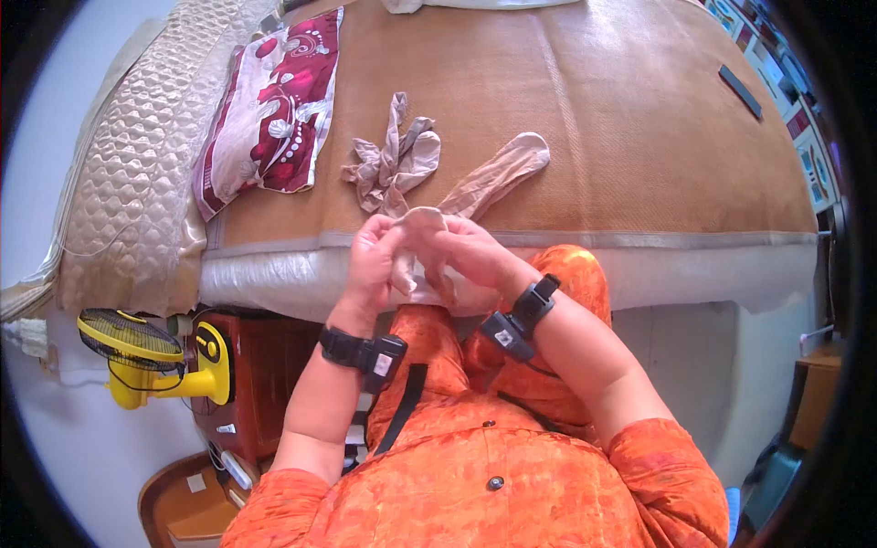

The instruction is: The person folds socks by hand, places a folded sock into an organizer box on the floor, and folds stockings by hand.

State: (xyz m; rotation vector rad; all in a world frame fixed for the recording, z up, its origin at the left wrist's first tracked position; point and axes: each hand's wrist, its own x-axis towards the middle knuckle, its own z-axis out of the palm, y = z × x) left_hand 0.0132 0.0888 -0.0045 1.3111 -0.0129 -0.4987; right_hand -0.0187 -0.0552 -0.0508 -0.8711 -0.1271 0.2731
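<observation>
My left hand (371, 259) pinches one side of a thin beige sock (424, 225), near the front edge of the bed. On its other side, the fingers of my right hand (479, 254) are closed on the same fabric. Loose ends of the cloth hang below between both hands. Just beyond them, a crumpled beige sock (413, 163) lies bunched on the mat. A flatter beige sock leg (502, 173) stretches away to the right; I cannot tell whether it joins the piece in my hands.
The bed carries a brown woven mat (630, 146). A red-patterned pillow (279, 114) and a quilted cream cover (137, 164) are on the left. At far right lies a dark flat object (740, 91). A yellow fan (137, 352) stands lower left beside a reddish-brown cabinet (265, 374).
</observation>
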